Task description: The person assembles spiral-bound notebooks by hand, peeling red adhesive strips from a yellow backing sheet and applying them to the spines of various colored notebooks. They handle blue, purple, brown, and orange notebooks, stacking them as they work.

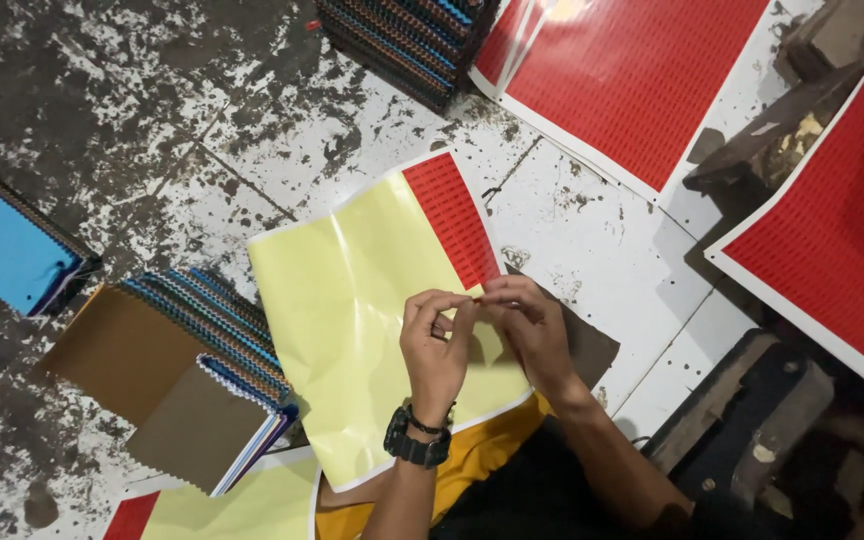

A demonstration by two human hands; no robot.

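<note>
Left hand (435,345) and right hand (527,325) pinch a small red sticker (476,297) together above the yellow sheet (352,330); bare floor (152,110) at ten o'clock.

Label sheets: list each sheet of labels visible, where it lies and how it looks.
Yellow sheet: under both hands, glossy yellow backing, one red strip of small labels left at its top.
Red sheet: top centre, full red grid, white border.
Second red sheet: right edge, tilted, white border.
Bottom sheet: bottom left, mostly yellow, red corner.
Left hand and right hand: fingertips pinched together.
</note>
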